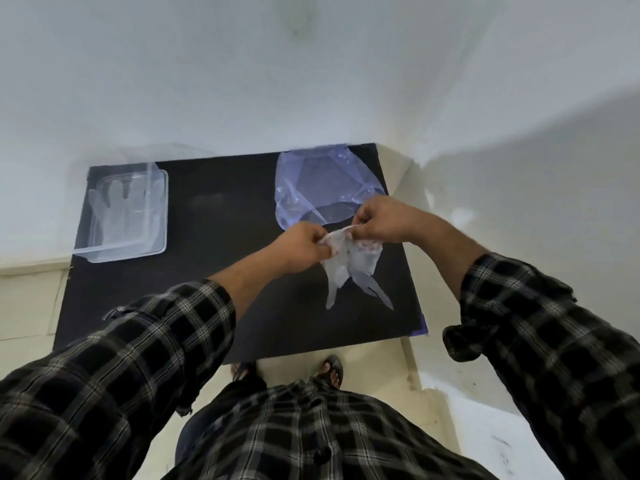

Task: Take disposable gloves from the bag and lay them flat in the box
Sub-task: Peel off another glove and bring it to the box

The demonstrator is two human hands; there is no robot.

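Note:
A clear disposable glove (349,268) hangs fingers down above the black table (214,265), pinched at its cuff by both hands. My left hand (301,249) grips the cuff's left side and my right hand (384,220) grips its right side. Behind them lies the bluish translucent bag (322,185) at the table's far right. A clear plastic box (157,209) stands at the far left with a glove (117,209) lying flat inside, fingers pointing away from me.
White walls border the table at the back and right. The table's near edge is just ahead of my sandalled feet (332,368) on the pale tiled floor. Bare black surface lies between box and bag.

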